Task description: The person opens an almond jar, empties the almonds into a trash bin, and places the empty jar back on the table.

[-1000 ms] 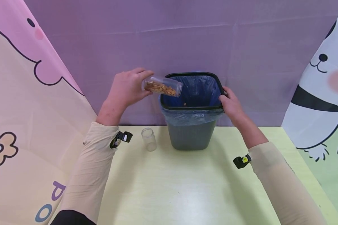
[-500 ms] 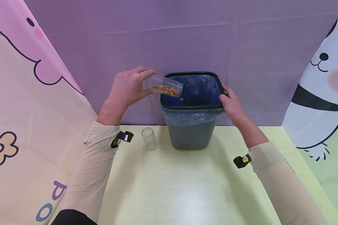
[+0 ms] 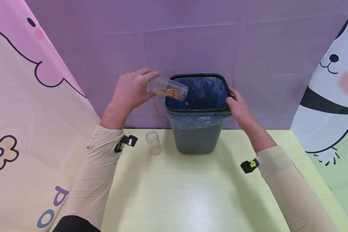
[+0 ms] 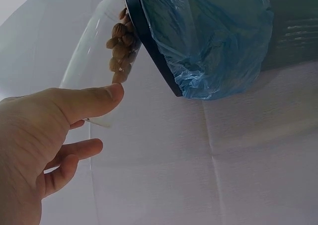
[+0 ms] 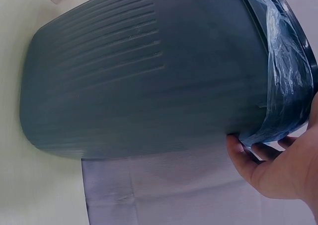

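My left hand [image 3: 132, 88] grips a clear plastic jar [image 3: 158, 84] near its base, tilted with its mouth lower and over the bin's left rim. Brown nuts [image 4: 120, 48], almond-like, lie along its lower side toward the mouth. One small nut [image 3: 187, 103] is in the air just below the mouth. The grey trash bin [image 3: 198, 141] stands upright on the table, lined with a blue plastic bag [image 3: 195, 120] folded over its black rim [image 3: 200, 111]. With thumb and fingers my right hand [image 3: 239, 108] holds the bin's right rim. The bin's bottom inside is hidden.
A second clear jar [image 3: 153, 143], without a lid, stands on the pale table [image 3: 185, 193] left of the bin. Close behind the bin hangs a purple cloth backdrop [image 3: 191, 38]. Printed cloth panels flank the table on both sides.
The jar has tipped slightly further mouth-down, and its nuts have slid toward the mouth and become fewer. Nuts drop into the bin. My right hand has stayed on the rim.
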Action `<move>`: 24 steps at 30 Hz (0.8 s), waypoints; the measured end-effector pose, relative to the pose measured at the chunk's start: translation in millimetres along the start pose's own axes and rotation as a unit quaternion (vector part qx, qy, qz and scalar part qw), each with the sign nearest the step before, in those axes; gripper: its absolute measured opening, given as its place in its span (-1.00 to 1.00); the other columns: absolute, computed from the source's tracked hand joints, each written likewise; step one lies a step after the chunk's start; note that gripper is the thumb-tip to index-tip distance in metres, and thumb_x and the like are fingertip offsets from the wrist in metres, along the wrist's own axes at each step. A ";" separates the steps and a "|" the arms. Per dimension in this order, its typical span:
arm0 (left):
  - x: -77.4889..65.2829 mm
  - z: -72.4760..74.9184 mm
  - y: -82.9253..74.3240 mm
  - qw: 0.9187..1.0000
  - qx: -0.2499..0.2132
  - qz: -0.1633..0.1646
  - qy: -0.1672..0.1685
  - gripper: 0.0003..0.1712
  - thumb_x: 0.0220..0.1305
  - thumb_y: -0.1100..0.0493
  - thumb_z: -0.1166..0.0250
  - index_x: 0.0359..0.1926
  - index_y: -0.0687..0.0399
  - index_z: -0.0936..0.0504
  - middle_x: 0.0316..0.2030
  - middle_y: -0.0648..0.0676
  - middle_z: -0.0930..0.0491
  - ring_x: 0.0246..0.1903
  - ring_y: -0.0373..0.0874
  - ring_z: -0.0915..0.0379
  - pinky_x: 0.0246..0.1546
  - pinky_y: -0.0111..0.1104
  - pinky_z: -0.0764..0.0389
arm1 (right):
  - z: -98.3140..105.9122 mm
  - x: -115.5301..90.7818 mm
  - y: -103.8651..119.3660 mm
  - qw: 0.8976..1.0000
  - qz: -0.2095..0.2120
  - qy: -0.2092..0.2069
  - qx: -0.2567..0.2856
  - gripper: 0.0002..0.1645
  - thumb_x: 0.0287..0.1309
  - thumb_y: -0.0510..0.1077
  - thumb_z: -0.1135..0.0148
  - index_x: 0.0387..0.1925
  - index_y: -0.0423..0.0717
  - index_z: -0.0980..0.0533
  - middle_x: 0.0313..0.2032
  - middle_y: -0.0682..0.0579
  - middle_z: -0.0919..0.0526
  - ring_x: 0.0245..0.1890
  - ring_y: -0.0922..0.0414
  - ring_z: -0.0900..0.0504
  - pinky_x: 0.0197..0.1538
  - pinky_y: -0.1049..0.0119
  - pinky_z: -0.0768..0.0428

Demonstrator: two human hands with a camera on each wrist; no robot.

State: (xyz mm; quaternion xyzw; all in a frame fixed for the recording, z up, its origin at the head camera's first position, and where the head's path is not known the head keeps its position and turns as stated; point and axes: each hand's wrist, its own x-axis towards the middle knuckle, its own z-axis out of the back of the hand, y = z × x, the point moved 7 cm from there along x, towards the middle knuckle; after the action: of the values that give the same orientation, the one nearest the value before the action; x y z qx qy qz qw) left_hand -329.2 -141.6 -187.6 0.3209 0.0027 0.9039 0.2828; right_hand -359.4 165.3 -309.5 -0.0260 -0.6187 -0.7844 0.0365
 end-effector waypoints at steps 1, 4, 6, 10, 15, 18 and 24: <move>0.0 0.1 0.2 1.000 0.000 0.000 -0.001 -0.29 -0.06 0.10 -0.57 0.18 0.03 -0.58 0.04 0.14 -0.58 -0.28 0.10 -0.61 -0.37 -0.03 -0.61 | -0.3 -0.1 0.0 1.000 0.000 0.000 -0.001 -0.29 0.34 -0.07 0.23 0.50 0.03 -0.03 0.39 -0.18 -0.18 0.23 -0.14 -0.27 0.23 -0.07 -0.30; 0.2 0.8 0.4 1.000 -0.001 -0.002 -0.005 -0.30 -0.06 0.09 -0.57 0.17 0.03 -0.58 0.04 0.14 -0.58 -0.28 0.10 -0.62 -0.37 -0.02 -0.61 | -1.0 -0.2 0.3 1.000 -0.002 0.000 -0.003 -0.30 0.34 -0.08 0.23 0.50 0.03 -0.03 0.39 -0.18 -0.18 0.24 -0.14 -0.26 0.26 -0.09 -0.27; 0.4 1.2 0.3 1.000 -0.003 -0.003 -0.007 -0.31 -0.05 0.09 -0.57 0.17 0.03 -0.58 0.04 0.13 -0.58 -0.27 0.11 -0.62 -0.38 -0.01 -0.61 | -1.2 -0.4 0.2 1.000 -0.002 0.001 -0.002 -0.30 0.34 -0.07 0.23 0.50 0.03 -0.03 0.39 -0.18 -0.18 0.24 -0.14 -0.25 0.28 -0.10 -0.26; 0.8 1.5 -0.7 1.000 -0.006 -0.005 -0.013 -0.32 -0.05 0.11 -0.57 0.17 0.02 -0.58 0.04 0.13 -0.58 -0.26 0.12 -0.62 -0.38 0.00 -0.61 | -1.6 -1.4 0.2 1.000 -0.006 0.004 -0.003 -0.29 0.35 -0.06 0.24 0.51 0.03 -0.01 0.40 -0.18 -0.16 0.26 -0.15 -0.24 0.30 -0.11 -0.24; 1.6 1.1 -3.9 1.000 -0.010 -0.009 -0.020 -0.32 -0.04 0.14 -0.57 0.17 0.02 -0.58 0.04 0.13 -0.58 -0.27 0.12 -0.62 -0.37 0.00 -0.62 | -1.2 -1.9 -0.1 1.000 -0.008 0.005 -0.007 -0.29 0.36 -0.04 0.25 0.51 0.04 0.00 0.40 -0.17 -0.14 0.28 -0.15 -0.20 0.31 -0.12 -0.22; 2.1 0.3 -6.3 1.000 -0.014 -0.013 -0.021 -0.32 -0.05 0.13 -0.57 0.17 0.03 -0.59 0.05 0.13 -0.58 -0.26 0.11 -0.62 -0.34 -0.01 -0.63 | -1.0 -1.9 0.0 1.000 -0.007 0.003 -0.004 -0.29 0.34 -0.06 0.24 0.50 0.04 -0.02 0.40 -0.17 -0.16 0.26 -0.14 -0.22 0.29 -0.10 -0.24; 2.3 -0.7 -8.2 1.000 -0.012 -0.012 -0.020 -0.31 -0.04 0.14 -0.57 0.18 0.02 -0.58 0.07 0.12 -0.57 -0.25 0.12 -0.62 -0.34 -0.01 -0.63 | -2.0 -2.2 0.4 1.000 -0.004 -0.001 -0.004 -0.30 0.34 -0.05 0.23 0.50 0.04 -0.04 0.39 -0.17 -0.18 0.25 -0.13 -0.24 0.28 -0.09 -0.25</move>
State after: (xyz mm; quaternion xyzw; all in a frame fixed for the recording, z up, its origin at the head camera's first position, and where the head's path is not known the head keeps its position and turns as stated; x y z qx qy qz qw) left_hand -326.9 -133.4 -188.4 0.3357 -0.0104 0.8935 0.2980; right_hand -357.2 163.3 -309.8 -0.0241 -0.6154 -0.7871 0.0327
